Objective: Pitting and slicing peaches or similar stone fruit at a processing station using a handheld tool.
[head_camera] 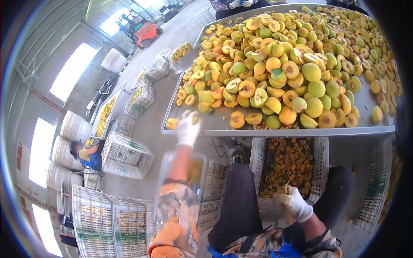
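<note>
My left hand (188,127), in a white glove, is over the near left corner of a metal table (213,124); motion blurs it. A cut yellow peach (172,124) lies just left of its fingers. A bit of yellow-green fruit (195,120) shows at the fingertips, but whether they grip it is unclear. Low over my lap, my gloved right hand (298,204) is closed around a tan, handle-like object (289,217), mostly hidden by the fingers. Beyond both hands rises a heap of whole and halved peaches (258,74).
A white plastic crate (258,161) with small orange-brown fruit scraps (290,164) stands under the table between my knees. Another crate (206,171) holding fruit is below my left forearm. Stacked crates (109,222), a seated person (88,154) and a red forklift (145,34) are to the left.
</note>
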Available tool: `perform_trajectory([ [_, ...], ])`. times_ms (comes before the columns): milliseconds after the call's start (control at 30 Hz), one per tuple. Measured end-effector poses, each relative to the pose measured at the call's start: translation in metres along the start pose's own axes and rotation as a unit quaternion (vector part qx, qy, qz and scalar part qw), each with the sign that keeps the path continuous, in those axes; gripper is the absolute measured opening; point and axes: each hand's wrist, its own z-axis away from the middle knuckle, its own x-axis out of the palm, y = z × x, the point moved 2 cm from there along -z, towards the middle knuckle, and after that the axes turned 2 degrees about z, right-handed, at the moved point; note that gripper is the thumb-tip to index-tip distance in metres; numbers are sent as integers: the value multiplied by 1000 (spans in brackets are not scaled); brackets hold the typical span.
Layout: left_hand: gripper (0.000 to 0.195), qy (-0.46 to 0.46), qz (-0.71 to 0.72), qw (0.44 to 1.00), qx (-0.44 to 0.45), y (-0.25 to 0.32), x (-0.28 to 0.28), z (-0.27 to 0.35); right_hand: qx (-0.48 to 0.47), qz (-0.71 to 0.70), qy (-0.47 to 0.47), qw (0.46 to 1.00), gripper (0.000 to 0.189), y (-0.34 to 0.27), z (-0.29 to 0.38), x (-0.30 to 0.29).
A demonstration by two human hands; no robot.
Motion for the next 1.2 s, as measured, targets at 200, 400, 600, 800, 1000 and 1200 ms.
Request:
perform_trajectory([
  [200,45,-158,-214,959,-97,-10,14,-43,80,15,-6,997,14,-1,-14,8],
  [400,72,-136,-124,982,43,41,50,-75,69,20,43,997,11,1,-23,15],
  [600,47,-142,-78,982,-95,49,41,-64,22,22,73,997,12,-4,-20,13],
  [800,39,37,346,921,-175,39,16,-11,7,-58,50,997,8,-19,2,17],
  [1000,37,-226,752,559,-267,151,-6,102,-85,94,99,987,12,-13,-3,1],
  [1200,39,-354,766,417,-339,218,33,178,-232,420,279,832,23,-19,0,1],
])
